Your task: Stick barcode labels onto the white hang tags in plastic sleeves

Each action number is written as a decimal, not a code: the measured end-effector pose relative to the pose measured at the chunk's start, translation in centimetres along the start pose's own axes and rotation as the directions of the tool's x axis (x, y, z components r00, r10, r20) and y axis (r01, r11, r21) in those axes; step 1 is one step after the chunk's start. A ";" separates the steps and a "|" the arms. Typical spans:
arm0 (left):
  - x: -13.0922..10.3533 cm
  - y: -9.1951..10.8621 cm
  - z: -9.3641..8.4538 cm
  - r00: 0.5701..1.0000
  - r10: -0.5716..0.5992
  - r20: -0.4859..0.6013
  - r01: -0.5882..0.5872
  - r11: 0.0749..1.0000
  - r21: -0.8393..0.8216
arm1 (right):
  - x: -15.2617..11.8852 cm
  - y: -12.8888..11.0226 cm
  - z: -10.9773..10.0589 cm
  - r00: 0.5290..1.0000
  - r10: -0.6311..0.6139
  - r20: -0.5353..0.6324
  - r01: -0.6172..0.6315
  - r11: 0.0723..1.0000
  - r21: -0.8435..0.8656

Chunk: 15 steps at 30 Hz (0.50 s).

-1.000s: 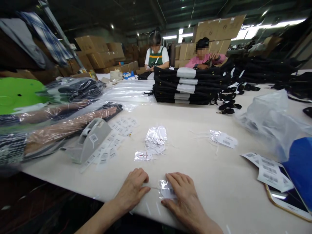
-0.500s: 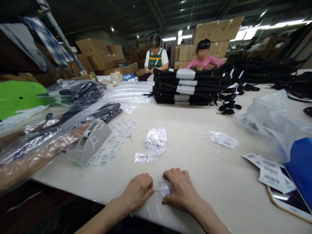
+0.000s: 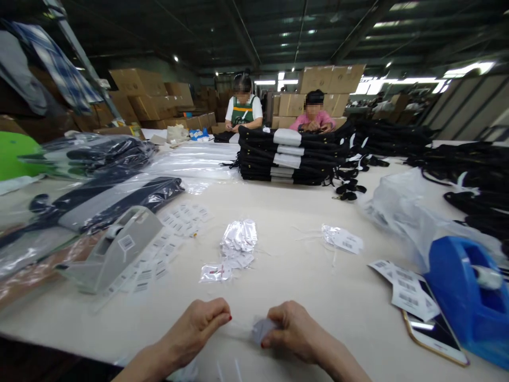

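Close to the table's near edge, my right hand [image 3: 296, 331] pinches a small white round-edged tag [image 3: 260, 330] between thumb and fingers. The tag is blurred. My left hand [image 3: 194, 329], left of it, is closed in a pinch. A thin pale string [image 3: 238, 324] runs faintly between the pinched fingers and the tag. Beyond my hands lies a pile of shiny white hang tags [image 3: 238, 241], with a single tag [image 3: 215, 272] at its lower left. Farther right rest a few barcode tags [image 3: 342, 237] with loose strings.
At left stand a grey tape dispenser [image 3: 115, 249], barcode sticker sheets [image 3: 159, 254] and plastic-wrapped garments [image 3: 119, 201]. To the right are a phone [image 3: 433, 334], a label sheet [image 3: 409, 286] and a blue tape dispenser [image 3: 465, 302]. Stacked black goods [image 3: 286, 156] lie before two people across the table.
My right hand has closed its fingers on the tag and lifted it slightly. My left hand has moved left, away from the tag, drawing the string out. The camera view has shifted.
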<state>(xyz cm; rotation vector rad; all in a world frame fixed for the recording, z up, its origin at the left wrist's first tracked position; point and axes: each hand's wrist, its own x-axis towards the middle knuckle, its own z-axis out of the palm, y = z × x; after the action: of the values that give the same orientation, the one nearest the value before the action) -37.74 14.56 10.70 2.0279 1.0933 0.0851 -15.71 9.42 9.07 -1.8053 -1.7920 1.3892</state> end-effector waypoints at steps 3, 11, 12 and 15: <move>0.5 0.0 0.1 0.999 0.035 -0.028 -0.036 0.999 -0.033 | -0.9 1.3 -0.9 0.998 0.059 0.032 -0.063 0.985 0.160; 3.2 1.2 0.9 0.986 0.022 -0.165 -0.067 0.961 -0.269 | -2.7 2.8 -7.4 0.993 0.010 -0.115 0.048 0.870 0.490; 3.8 1.2 0.6 0.978 0.017 -0.209 -0.074 0.960 -0.268 | -2.6 3.2 -8.8 0.976 0.036 -0.216 0.076 0.870 0.487; 5.7 0.7 -0.8 0.919 -0.050 -0.391 -0.016 0.986 -0.165 | -2.1 4.9 -12.3 0.751 0.296 -0.590 -0.031 0.908 0.417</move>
<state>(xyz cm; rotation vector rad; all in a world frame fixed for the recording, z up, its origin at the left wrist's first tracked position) -34.06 19.00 10.01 1.8942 1.3015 0.5803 -3.07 11.81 12.76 -1.9228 -0.9433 0.8983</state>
